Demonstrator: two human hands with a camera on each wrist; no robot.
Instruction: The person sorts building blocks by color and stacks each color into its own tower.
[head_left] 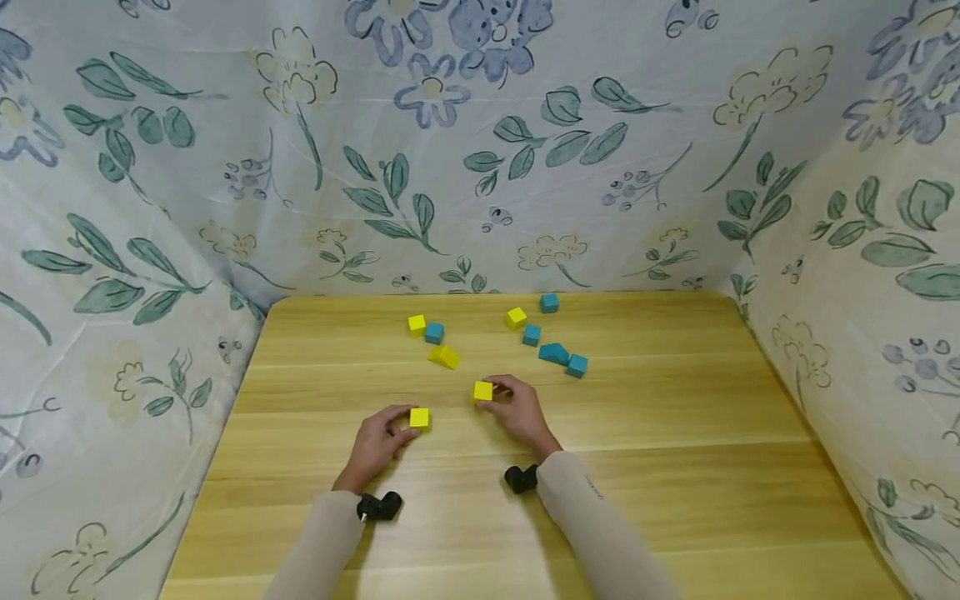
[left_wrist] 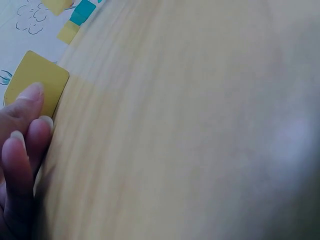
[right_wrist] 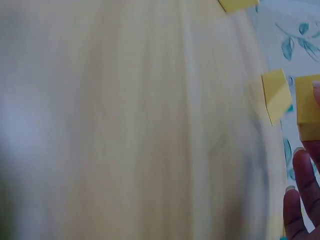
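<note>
My left hand (head_left: 377,443) pinches a yellow cube (head_left: 420,419) between thumb and fingers, low over the wooden table (head_left: 675,500). In the left wrist view the thumb lies across one face of that cube (left_wrist: 42,75). To the right and a bit farther off, my right hand (head_left: 522,414) grips a second yellow cube (head_left: 483,392) by its right side. The right wrist view catches only part of this cube (right_wrist: 306,107) at its edge, with some fingertips below it. Whether the right cube touches the table cannot be told.
Beyond the hands lie a yellow wedge-shaped block (head_left: 444,357), two more yellow cubes (head_left: 417,326) (head_left: 516,317), several blue cubes (head_left: 577,366) and a blue triangular block (head_left: 553,353). Floral cloth (head_left: 480,167) hangs behind the table and along both sides.
</note>
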